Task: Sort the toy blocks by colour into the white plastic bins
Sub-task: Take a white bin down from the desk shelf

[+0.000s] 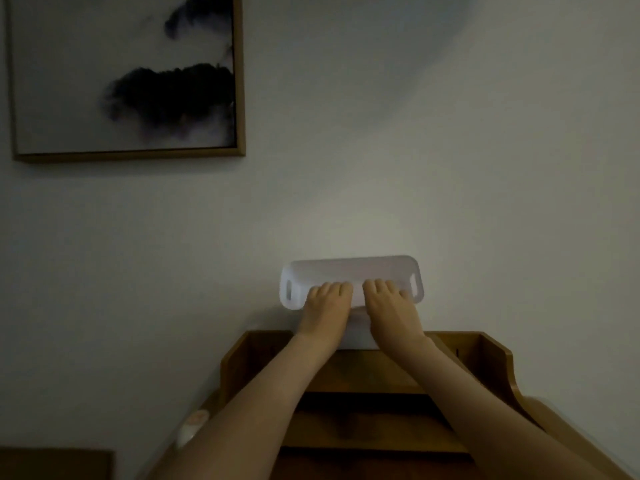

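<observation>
A: Task thing first. Where is it?

B: One white plastic bin, up against the wall above the wooden shelf unit. Its open side is tipped toward the camera, and there is a handle slot at each end.

A: Hands?

B: Both on it. The left hand and right hand sit side by side at the middle of the near long rim. The fingers curl over that rim into the bin, so each hand is gripping it.

A: Axis?

B: The long axis runs left to right across the view, with the hands square to it. The bin lies straight ahead of both arms and neither is nearer. Likely a two-hand lift off the top shelf and back toward the person.

A: Counts?

B: One bin for certain, two hands, and no toy blocks in view. A white patch shows between the wrists. It could be this bin's outer wall or a second bin, and the dim light makes it impossible to tell.

A: Anything else?

B: One framed picture upper left, and one small pale object lower left that is too blurred to name.
</observation>
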